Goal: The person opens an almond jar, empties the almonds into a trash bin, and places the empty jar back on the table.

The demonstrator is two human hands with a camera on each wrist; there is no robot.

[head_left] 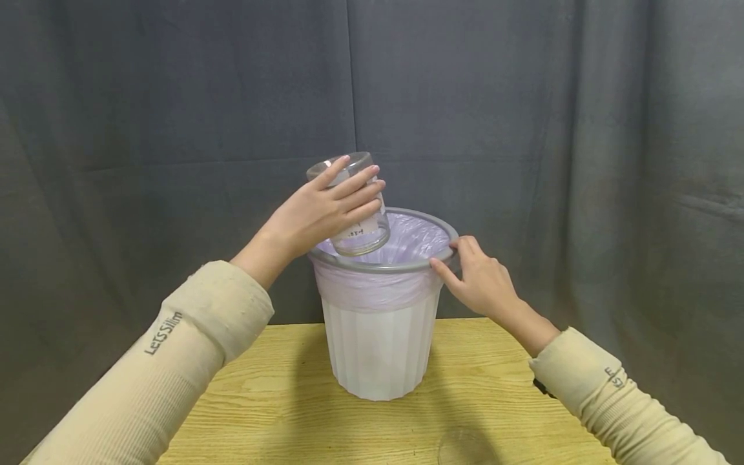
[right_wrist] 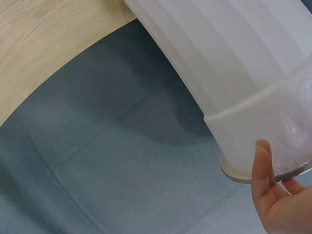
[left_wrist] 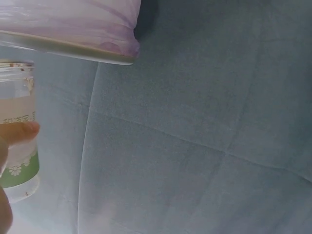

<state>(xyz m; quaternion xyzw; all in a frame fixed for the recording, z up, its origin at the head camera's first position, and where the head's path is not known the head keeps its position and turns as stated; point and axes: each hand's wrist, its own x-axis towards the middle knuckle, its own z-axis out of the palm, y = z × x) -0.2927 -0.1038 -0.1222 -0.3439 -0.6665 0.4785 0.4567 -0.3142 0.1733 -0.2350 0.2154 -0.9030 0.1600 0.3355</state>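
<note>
A clear jar [head_left: 357, 236] with a label hangs tilted over the mouth of a white ribbed bin [head_left: 380, 349]. My left hand [head_left: 325, 210] grips the jar from the side, fingers curved across it. In the left wrist view the jar [left_wrist: 18, 109] shows a green band, and brown specks cling near its threaded mouth, which faces the bin's rim. A pale purple liner [head_left: 378, 287] covers the bin's inside and folds over its top. My right hand [head_left: 485, 278] pinches the grey rim [head_left: 407, 266] on the right side, thumb outside; the right wrist view shows this hand [right_wrist: 280, 200] there too.
The bin stands on a yellow wood-grain table [head_left: 256, 394]. A clear round lid-like disc [head_left: 467, 447] lies near the table's front edge, partly cut off by the frame. Behind the table hangs a dark grey curtain [head_left: 203, 116].
</note>
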